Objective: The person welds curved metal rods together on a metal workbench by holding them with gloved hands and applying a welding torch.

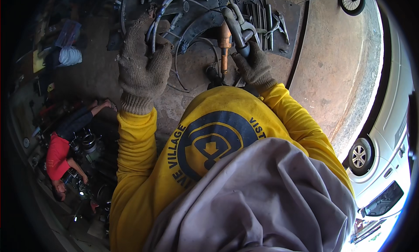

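In the upper centre, the right hand (255,69) grasps the torch (235,31) (likely stiff and fairly heavy, best held by its handle (243,49), not the copper nozzle (224,39)), while the left hand (145,68), upper left, curls around a springy-looking cable (163,9).

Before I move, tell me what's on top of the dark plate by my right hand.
Metal rods and a pliers-like tool lie on the dark plate. Your right hand and its grey tool cover part; anything beneath is hidden.
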### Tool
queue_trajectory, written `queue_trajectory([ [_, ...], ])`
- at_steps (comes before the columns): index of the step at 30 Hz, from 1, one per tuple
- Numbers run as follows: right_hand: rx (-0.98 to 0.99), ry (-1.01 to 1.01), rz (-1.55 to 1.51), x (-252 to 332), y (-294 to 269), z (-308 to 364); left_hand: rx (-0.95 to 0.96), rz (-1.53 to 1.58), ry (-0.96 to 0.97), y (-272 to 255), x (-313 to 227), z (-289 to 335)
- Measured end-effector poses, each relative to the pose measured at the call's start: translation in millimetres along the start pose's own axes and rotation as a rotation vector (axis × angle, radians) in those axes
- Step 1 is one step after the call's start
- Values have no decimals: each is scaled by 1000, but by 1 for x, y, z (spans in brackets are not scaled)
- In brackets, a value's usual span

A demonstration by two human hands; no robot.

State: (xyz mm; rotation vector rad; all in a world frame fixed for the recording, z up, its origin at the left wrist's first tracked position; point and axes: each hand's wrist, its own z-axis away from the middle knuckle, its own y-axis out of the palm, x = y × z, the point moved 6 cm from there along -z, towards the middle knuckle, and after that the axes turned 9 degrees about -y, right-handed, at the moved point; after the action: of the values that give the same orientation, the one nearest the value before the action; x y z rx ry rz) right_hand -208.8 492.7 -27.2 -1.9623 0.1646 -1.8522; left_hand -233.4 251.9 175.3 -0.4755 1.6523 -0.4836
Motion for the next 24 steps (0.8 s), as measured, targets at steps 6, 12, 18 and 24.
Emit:
queue_trajectory([
  [6,-74,-97,-113,3,1,-2,33,-138,-69,4,-10,-7],
  [12,-8,28,-105,-4,5,1,41,-127,10,5,-17,-7],
  [18,-4,102,-188,-18,14,4,42,-109,35,4,-16,-9],
  [24,-110,-82,-84,4,7,-2,38,-94,-1,2,-19,-10],
])
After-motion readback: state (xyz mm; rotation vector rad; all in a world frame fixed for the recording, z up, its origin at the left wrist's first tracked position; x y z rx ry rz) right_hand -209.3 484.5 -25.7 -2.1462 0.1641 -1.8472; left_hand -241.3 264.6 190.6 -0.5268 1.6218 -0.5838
